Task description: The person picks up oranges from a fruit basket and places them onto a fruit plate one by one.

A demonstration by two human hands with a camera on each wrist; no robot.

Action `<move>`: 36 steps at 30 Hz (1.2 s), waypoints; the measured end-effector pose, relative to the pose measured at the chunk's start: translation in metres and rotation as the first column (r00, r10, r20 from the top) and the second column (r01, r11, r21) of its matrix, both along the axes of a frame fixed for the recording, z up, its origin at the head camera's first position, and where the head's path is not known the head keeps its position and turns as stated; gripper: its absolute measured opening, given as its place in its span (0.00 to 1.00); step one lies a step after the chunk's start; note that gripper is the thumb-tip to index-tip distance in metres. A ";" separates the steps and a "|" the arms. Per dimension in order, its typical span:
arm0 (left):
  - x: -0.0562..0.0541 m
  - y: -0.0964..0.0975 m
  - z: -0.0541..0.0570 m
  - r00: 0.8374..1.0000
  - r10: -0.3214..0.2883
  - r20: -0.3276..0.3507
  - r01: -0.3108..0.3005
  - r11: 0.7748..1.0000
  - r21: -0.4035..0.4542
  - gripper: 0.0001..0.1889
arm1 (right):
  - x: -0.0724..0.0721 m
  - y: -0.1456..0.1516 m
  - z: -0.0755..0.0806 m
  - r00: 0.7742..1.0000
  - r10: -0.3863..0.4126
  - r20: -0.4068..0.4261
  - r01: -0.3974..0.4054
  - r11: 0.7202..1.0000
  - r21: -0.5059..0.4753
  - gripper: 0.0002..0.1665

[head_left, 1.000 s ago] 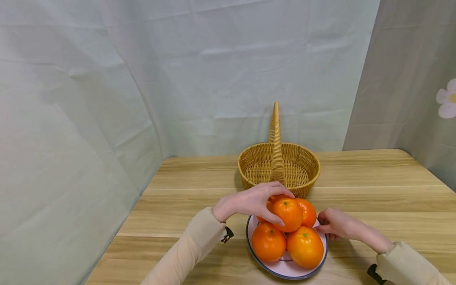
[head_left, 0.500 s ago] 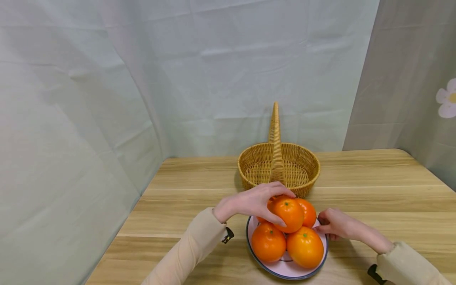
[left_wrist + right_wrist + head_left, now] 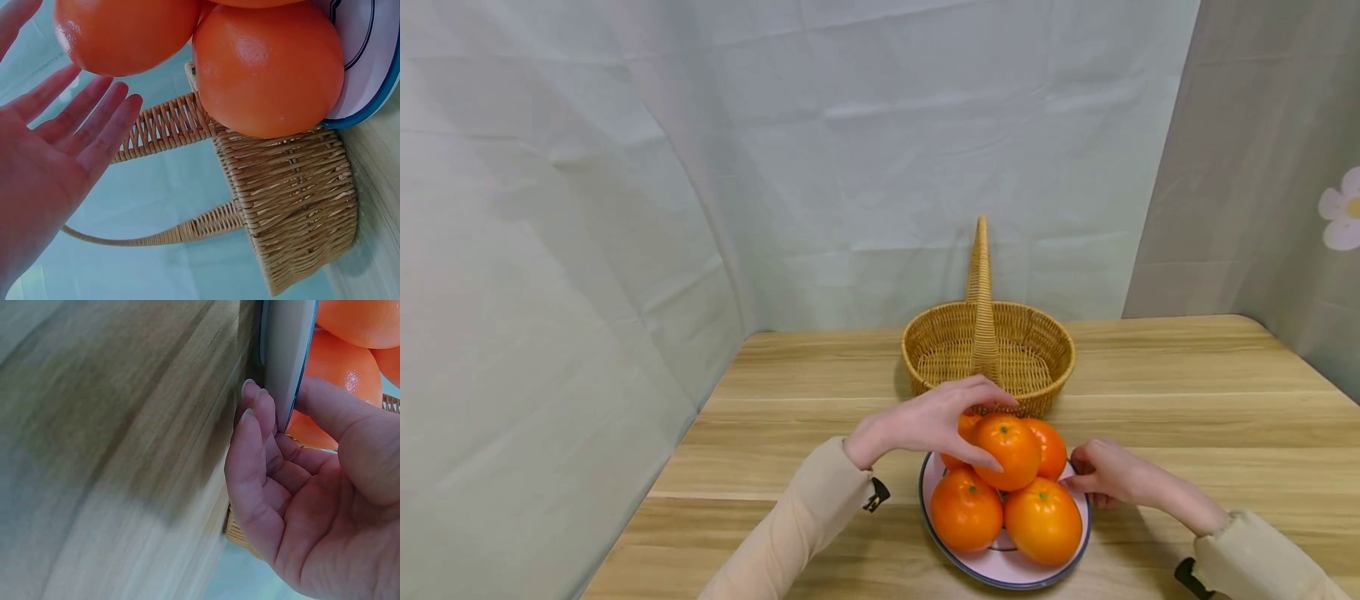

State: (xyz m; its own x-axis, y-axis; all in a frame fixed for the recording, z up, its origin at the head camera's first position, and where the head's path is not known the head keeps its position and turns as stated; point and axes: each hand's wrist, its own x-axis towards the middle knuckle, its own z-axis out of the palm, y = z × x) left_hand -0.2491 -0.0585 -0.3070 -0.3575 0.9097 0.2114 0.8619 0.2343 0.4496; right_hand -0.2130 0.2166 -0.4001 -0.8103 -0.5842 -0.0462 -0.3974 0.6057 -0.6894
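Note:
Several oranges are piled on a pale plate [image 3: 1000, 575] with a dark blue rim. The top orange [image 3: 1009, 454] rests on the others. Around its left side my left hand [image 3: 936, 421] is spread, thumb in front and fingers behind. In the left wrist view a gap shows between the extended fingers [image 3: 94, 119] and this orange [image 3: 125, 31]. My right hand [image 3: 1108, 475] pinches the plate's right rim. The right wrist view shows the thumb [image 3: 331, 406] inside the rim and the curled fingers [image 3: 247, 450] under the plate [image 3: 290, 356].
A wicker basket [image 3: 1037, 400] with a tall arched handle [image 3: 982, 292] stands just behind the plate, with nothing in it. Both rest on a wooden table [image 3: 805, 375]. Pale cloth [image 3: 880, 150] hangs behind and to the left, and a greyish cloth [image 3: 1247, 167] on the right.
My left fingers have lifted slightly and loosened from the top orange, which sits nearly where it was, a touch further right. The right hand and the plate stay in place.

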 end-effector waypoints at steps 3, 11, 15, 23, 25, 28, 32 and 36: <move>0.000 -0.001 0.000 1.000 -0.006 0.025 0.005 1.000 0.022 0.31 | 0.000 0.000 0.001 1.000 -0.008 0.014 0.008 1.000 0.001 0.10; -0.003 -0.004 -0.002 1.000 0.003 -0.003 -0.003 0.996 0.086 0.30 | -0.001 0.000 0.000 1.000 0.003 0.000 -0.003 1.000 -0.001 0.11; -0.004 -0.006 -0.002 0.999 0.020 -0.038 -0.015 0.993 0.120 0.30 | -0.002 0.002 -0.001 1.000 0.015 -0.015 -0.015 1.000 0.007 0.11; -0.007 -0.009 0.000 0.996 0.047 -0.076 -0.033 0.985 0.169 0.30 | -0.003 0.006 0.001 0.998 0.047 -0.046 -0.047 0.999 0.016 0.12; -0.008 -0.011 0.001 0.994 0.062 -0.089 -0.045 0.982 0.184 0.29 | -0.003 0.006 0.002 0.997 0.056 -0.045 -0.055 0.998 0.018 0.12; -0.008 -0.013 0.001 0.991 0.098 -0.095 -0.077 0.977 0.200 0.29 | -0.003 0.008 0.005 0.998 0.057 -0.017 -0.056 0.998 0.014 0.11; -0.008 -0.019 0.001 0.981 0.170 -0.089 -0.148 0.966 0.213 0.30 | -0.003 0.012 0.009 0.999 0.033 -0.006 -0.033 0.999 0.018 0.10; -0.010 -0.026 0.000 0.971 0.226 -0.083 -0.202 0.952 0.231 0.31 | -0.004 0.016 0.013 0.999 0.013 -0.053 -0.011 0.999 0.042 0.11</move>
